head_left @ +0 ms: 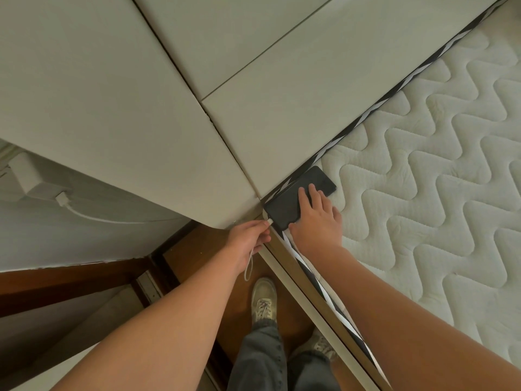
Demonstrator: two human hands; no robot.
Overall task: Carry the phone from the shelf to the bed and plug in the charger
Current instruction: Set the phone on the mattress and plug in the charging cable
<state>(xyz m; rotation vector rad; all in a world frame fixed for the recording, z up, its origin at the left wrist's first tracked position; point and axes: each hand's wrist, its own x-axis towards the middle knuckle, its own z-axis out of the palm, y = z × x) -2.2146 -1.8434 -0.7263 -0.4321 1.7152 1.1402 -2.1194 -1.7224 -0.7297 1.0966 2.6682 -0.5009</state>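
Note:
A black phone (284,206) lies flat at the corner of the quilted white mattress (439,170), against the padded headboard. My right hand (317,221) rests on the phone, fingers spread over its screen and thumb along its near edge. My left hand (249,238) pinches the white charger plug (269,221) at the phone's near end; whether the plug is seated I cannot tell. The white cable (249,266) loops down below my left hand. A white charger brick (36,177) sits on the wall at the left, with a cable running from it.
The cream padded headboard (169,80) fills the upper view. The bed frame rail (310,303) with a black-and-white striped trim runs diagonally toward me. My shoes and trouser legs (263,303) stand on the brown wooden floor beside the bed.

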